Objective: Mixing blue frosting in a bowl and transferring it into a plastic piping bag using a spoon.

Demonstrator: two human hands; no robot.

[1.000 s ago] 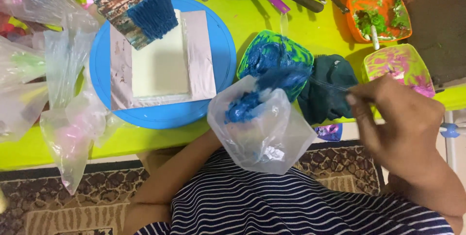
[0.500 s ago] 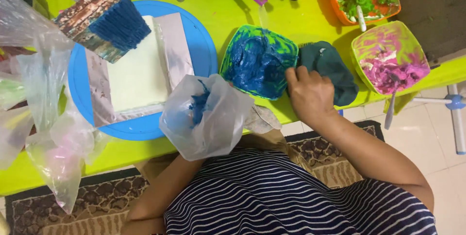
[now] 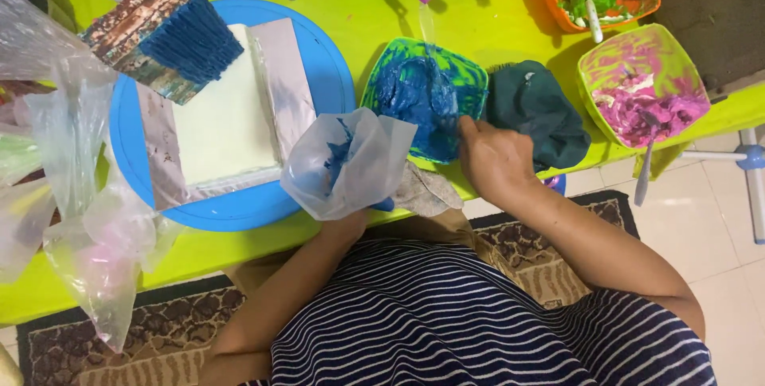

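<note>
Your left hand point(image 3: 381, 204), hidden inside, grips a crinkled clear plastic bag point(image 3: 348, 161) smeared with blue paste, at the table's near edge. Your right hand point(image 3: 494, 159) is clenched beside the square green bowl point(image 3: 424, 93) of glossy blue paste; what it grips cannot be told.

The right hand point(image 3: 494, 159) now sits at the blue-filled bowl point(image 3: 426, 97), off the dark cloth point(image 3: 535, 111); the bag point(image 3: 351, 161) hangs nearer the bowl.

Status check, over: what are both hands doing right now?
Left hand inside clear bag smeared blue. Right hand at blue icing bowl. Dark cloth beside it.
</note>
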